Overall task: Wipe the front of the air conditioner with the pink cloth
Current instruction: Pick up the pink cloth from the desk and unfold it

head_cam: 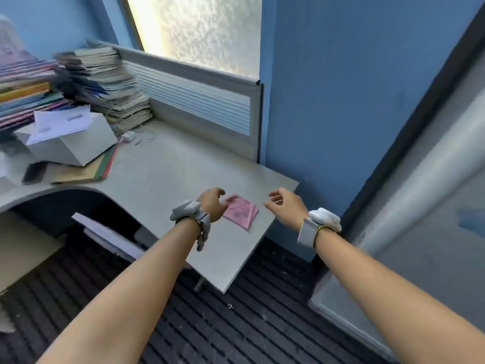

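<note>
Where the desk narrows to its near right corner, lies folded and flat, just in from the edge — pink cloth. Reach over it from either side, fingers loosely spread, gripping nothing — left hand overlapping its left edge, right hand just beside.

Grey desk, curved front edge. Pink cloth lies folded flat nr its front-right corner. Far left of cloth: white box on coloured folders, dark phone beside. Behind those, paper stacks vs. the partition. Small white charger w/ cable between stacks & cloth.
</note>
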A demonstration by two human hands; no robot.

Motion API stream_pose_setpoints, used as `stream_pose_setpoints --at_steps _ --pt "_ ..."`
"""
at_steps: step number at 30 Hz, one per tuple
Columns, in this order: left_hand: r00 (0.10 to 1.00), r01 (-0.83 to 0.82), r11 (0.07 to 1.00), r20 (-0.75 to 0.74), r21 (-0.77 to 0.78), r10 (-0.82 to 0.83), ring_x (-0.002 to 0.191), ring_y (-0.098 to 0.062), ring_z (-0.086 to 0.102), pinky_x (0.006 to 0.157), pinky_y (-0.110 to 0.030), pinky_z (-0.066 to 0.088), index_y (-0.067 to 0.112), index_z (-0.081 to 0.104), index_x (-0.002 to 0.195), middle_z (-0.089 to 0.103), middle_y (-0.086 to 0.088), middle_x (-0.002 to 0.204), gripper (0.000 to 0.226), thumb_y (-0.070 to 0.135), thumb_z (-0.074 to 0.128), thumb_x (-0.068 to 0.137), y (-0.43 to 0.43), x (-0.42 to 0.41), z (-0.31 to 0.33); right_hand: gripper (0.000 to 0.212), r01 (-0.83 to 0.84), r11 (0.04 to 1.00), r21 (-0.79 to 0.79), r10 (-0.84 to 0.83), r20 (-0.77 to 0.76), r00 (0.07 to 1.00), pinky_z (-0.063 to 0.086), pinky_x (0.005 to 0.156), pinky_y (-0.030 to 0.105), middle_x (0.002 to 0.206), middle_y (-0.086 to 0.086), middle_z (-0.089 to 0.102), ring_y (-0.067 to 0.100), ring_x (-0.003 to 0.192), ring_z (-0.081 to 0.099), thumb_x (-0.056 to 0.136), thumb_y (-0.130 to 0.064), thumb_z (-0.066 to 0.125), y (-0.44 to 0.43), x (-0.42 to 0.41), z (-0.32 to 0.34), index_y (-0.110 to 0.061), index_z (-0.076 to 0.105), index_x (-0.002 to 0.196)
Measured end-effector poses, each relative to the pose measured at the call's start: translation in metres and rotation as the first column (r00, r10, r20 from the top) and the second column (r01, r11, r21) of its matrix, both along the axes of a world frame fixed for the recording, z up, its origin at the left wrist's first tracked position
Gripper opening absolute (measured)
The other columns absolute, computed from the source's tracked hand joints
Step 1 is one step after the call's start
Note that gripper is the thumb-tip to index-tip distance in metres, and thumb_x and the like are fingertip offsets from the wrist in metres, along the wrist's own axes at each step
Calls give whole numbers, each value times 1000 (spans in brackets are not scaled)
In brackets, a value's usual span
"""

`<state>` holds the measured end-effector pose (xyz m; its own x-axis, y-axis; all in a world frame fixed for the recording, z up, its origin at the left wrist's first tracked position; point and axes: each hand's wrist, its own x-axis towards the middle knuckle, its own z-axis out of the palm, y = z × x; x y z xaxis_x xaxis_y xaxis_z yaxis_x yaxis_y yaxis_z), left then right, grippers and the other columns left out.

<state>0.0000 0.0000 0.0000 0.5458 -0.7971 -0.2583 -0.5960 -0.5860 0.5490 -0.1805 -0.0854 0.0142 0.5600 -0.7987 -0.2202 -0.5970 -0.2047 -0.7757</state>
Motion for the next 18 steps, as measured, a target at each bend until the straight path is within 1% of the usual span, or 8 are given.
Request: stream_pose_setpoints --at_steps 3,6,9,11,13,15,17,18 --pt "997 46 990 52 135 -53 124 -31 51 104 -35 39 10 51 131 51 -16 138 38 17 51 94 -20 31 -40 35 3 1000 19 -1 -100 995 46 96 37 122 14 62 27 108 58 86 -24 58 -20 30 -44 -6 57 116" --pt "977 146 960 117 241 -178 126 -33 48 107 -36 37 12 53 130 45 -15 143 36 16 46 95 -36 51 -82 32 4 997 77 9 -164 986 46 88 29 121 13 64 26 107 60 87 -23 55 -36 54 -92 -8 60 115" --pt "954 205 930 149 304 -259 141 -34 28 116 -39 27 16 46 137 25 -14 155 42 14 44 95 -52 66 -117 32 -21 993 115 46 -222 974 40 84 24 124 12 62 26 110 59 87 -24 54 -47 72 -133 -10 62 116" --pt "950 233 918 128 319 -286 146 -33 14 118 -42 23 20 41 141 13 -14 159 47 15 45 94 -62 74 -133 35 -56 993 100 81 -276 958 41 91 27 129 13 59 28 115 56 86 -27 54 -50 81 -155 -14 62 117" --pt "946 252 910 117 328 -304 147 -32 11 118 -45 24 25 39 141 10 -13 160 48 18 46 94 -69 79 -144 39 -76 993 87 101 -329 939 40 100 34 131 15 55 31 119 50 84 -36 53 -50 89 -169 -19 62 118" --pt "938 262 901 129 346 -323 143 -32 20 114 -44 29 27 45 136 19 -12 157 43 21 46 94 -73 81 -154 45 -94 993 76 117 -397 910 36 103 39 135 16 47 33 124 40 85 -44 49 -49 97 -177 -19 59 121" --pt "926 271 905 167 327 -338 132 -33 36 102 -42 38 21 55 125 40 -10 145 33 20 45 93 -73 81 -159 49 -109 993 44 117 -449 886 34 99 41 136 17 40 34 123 33 89 -44 43 -44 103 -179 -11 57 122" --pt "922 273 916 194 293 -336 126 -32 43 94 -40 41 18 58 119 49 -8 137 30 18 45 93 -71 81 -159 48 -106 994 10 99 -450 888 35 96 42 136 17 40 34 121 33 90 -42 41 -43 106 -177 -6 57 118"
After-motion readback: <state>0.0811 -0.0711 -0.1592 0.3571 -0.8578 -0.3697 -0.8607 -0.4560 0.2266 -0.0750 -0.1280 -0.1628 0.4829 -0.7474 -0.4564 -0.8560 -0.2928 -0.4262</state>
